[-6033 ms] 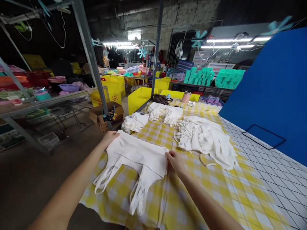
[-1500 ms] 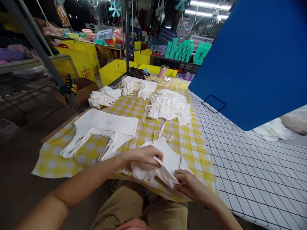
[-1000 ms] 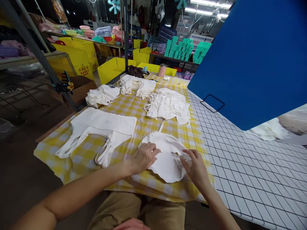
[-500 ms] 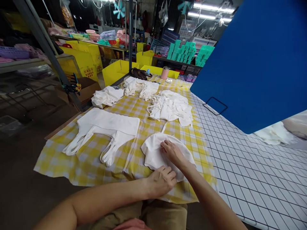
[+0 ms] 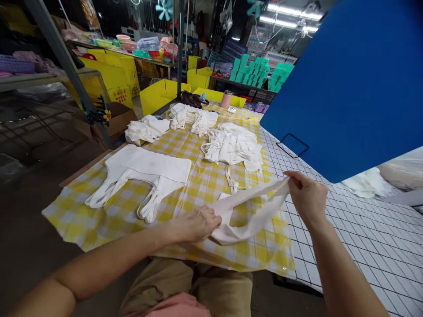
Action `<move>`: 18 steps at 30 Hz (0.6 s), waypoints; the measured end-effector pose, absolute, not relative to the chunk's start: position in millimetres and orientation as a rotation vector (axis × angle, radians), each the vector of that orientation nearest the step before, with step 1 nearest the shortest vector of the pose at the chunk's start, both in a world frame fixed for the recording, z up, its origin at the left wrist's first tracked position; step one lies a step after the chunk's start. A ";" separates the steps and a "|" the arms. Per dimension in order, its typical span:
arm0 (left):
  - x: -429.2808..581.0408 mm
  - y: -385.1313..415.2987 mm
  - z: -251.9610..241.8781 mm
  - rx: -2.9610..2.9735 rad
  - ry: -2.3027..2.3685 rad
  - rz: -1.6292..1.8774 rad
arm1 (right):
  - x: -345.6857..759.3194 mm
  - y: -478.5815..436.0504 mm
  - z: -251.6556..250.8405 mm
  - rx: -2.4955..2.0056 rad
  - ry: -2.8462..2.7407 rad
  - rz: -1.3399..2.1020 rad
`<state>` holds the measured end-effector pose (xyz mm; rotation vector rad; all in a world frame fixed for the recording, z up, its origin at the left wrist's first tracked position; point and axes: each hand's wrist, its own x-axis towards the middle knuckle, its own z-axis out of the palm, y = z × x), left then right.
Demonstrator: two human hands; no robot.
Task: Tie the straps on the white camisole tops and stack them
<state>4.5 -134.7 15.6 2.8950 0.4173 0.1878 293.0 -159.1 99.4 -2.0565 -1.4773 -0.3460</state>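
Observation:
A white strappy top (image 5: 251,226) is stretched between my two hands above the yellow checked cloth, its band hanging open as a loop. My left hand (image 5: 202,221) grips the left end, low over the cloth. On the right, my right hand (image 5: 306,193) pinches the other end, raised near the white grid surface. Thin straps (image 5: 232,179) trail from the far side of the top. Left of my hands, another white top (image 5: 148,167) lies flat with its straps toward me. Beyond, a loose heap of white tops (image 5: 234,145) rests on the cloth.
Folded white garments form one pile (image 5: 194,118) at the back and another pile (image 5: 147,129) at the left. Behind them stand a dark bag (image 5: 191,99) and a pink jar (image 5: 226,99). A large blue panel (image 5: 357,97) overhangs the white grid surface (image 5: 350,233) at right.
My right hand has moved right and up, pulling one end of the top. My left hand has shifted slightly left. The top went from lying bunched to stretched out between them.

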 end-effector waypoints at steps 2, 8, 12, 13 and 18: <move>2.8 -127.9 19.0 2.919 0.528 0.206 | 298.2 -162.0 97.7 -2.062 -1.494 -0.348; 3.3 -112.9 25.3 2.833 0.718 0.167 | 308.1 -169.1 85.4 -2.197 -1.549 -0.299; -6.3 -96.4 37.9 2.618 0.638 0.314 | 312.9 -179.3 92.8 -2.299 -1.457 -0.249; -10.4 -91.5 41.9 2.550 0.631 0.382 | 313.2 -182.7 96.3 -2.312 -1.419 -0.206; -30.8 -70.2 72.4 2.256 0.609 0.706 | 309.9 -197.7 116.7 -2.158 -1.136 0.026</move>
